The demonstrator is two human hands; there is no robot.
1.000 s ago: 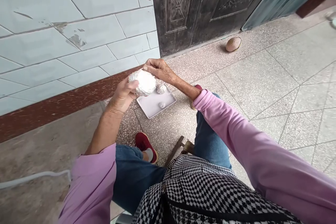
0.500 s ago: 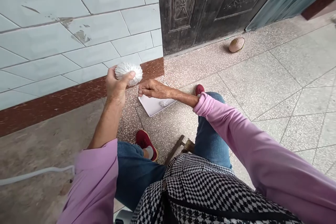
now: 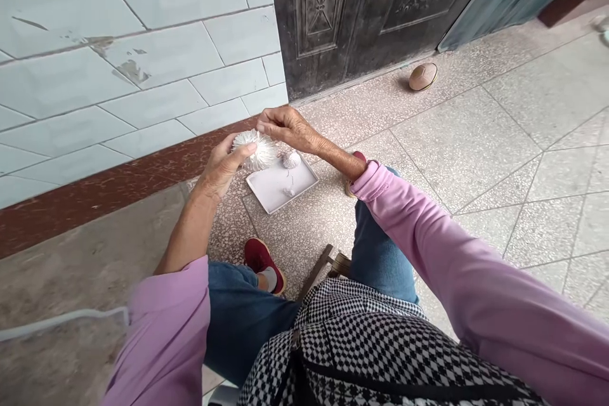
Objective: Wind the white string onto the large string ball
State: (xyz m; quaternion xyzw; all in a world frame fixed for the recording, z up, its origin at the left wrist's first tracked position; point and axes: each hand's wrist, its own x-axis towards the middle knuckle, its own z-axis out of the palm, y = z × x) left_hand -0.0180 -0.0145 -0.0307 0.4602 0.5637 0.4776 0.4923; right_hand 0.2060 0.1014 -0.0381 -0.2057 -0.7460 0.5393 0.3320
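A white yarn pom-pom (image 3: 257, 150) with shaggy strands is gripped in my left hand (image 3: 223, 165), the thumb lying across its front. At the pom-pom's upper right edge, my right hand (image 3: 290, 128) has its thumb and fingers pinched together; what is between them is too small to make out. Just beyond and below, a shallow white tray (image 3: 271, 187) lies on the floor. It holds a round white ball (image 3: 292, 159), which looks like wound yarn, and a small white tuft (image 3: 288, 191) with a thin strand between them.
A tiled wall (image 3: 157, 70) with a brown base stands at the left, beside a dark carved door (image 3: 361, 6). On the speckled floor near the door lies a worn ball (image 3: 423, 77). Part of a wooden stool (image 3: 340, 264) shows between my legs.
My left hand has brought the pom-pom right and slightly down. My right hand has risen to the pom-pom's upper edge, uncovering the round ball in the tray.
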